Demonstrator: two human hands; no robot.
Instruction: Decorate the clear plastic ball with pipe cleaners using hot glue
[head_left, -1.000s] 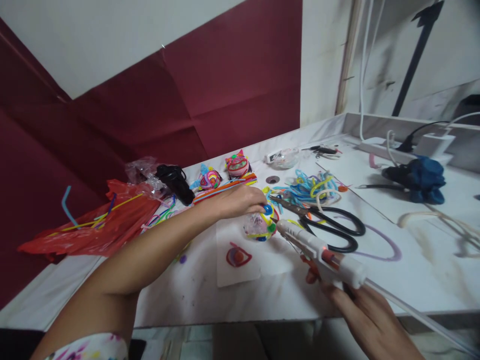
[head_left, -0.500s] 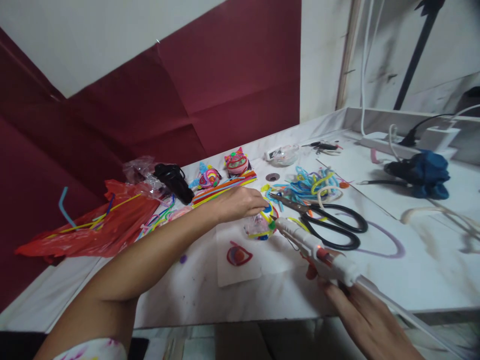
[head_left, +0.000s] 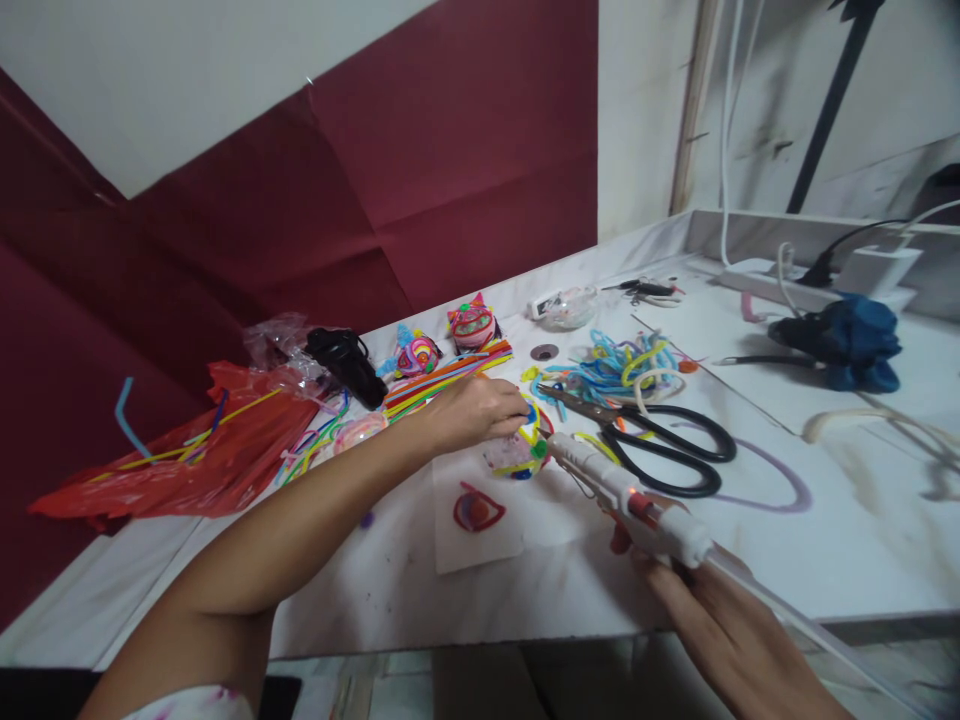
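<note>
My right hand [head_left: 709, 610] is wrapped round a white glue gun [head_left: 615, 487] with an orange light on its body. The gun's nozzle points left, at the edge of a small craft piece [head_left: 517, 455] with yellow, blue and green parts. My left hand [head_left: 480, 410] has its fingers pressed together at the top of this piece; the fingertips partly cover it. Below lies a white sheet [head_left: 457, 553] bearing a red eye-shaped outline [head_left: 478, 510]. Black-handled scissors [head_left: 667, 450] lie open just right of the piece, beside the gun.
Blue and yellow pipe cleaners [head_left: 622, 365] are heaped behind the scissors. Two decorated craft figures [head_left: 474, 325] stand at the back. At left is a red plastic bag [head_left: 247, 440] near a black object [head_left: 346, 365]. A dark blue bundle [head_left: 859, 345] and a power strip [head_left: 772, 280] are at right.
The craft piece and the fingers of my left hand have shifted very slightly left. The glue gun's nozzle has moved a little left too, staying at the piece's edge.
</note>
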